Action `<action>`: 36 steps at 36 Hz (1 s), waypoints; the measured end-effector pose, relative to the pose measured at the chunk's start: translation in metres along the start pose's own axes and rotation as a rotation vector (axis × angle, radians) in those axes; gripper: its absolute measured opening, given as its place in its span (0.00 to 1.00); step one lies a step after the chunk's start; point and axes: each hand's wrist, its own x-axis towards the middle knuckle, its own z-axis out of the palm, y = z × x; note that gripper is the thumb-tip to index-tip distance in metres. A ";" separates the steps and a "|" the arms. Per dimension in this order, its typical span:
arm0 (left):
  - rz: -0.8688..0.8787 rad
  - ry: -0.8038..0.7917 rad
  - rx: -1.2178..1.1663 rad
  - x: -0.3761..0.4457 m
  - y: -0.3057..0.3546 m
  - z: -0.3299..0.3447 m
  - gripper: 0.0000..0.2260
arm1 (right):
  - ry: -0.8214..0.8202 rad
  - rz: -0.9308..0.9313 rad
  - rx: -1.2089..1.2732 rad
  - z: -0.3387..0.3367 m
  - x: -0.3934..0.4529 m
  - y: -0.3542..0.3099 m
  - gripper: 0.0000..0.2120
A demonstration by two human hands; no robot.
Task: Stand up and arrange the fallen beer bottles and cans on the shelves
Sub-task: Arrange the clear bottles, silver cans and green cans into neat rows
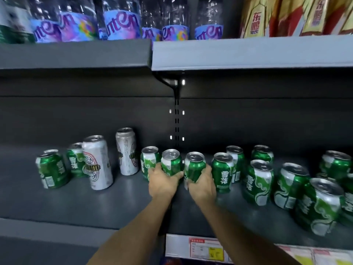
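Head view shows two short green cans upright at the middle of the dark shelf (118, 203), one (171, 164) wrapped by the left hand (162, 183), the other (194, 166) by the right hand (202, 185); the hands sit close together, probably to set the pair side by side in a row. More green cans (257, 180) stand rightward; two tall silver cans (97, 162) stand leftward; water bottles (120, 25) line the upper shelf.
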 end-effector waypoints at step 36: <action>0.056 -0.076 0.147 0.021 -0.002 0.048 0.32 | 0.124 -0.065 0.094 0.030 0.003 0.015 0.39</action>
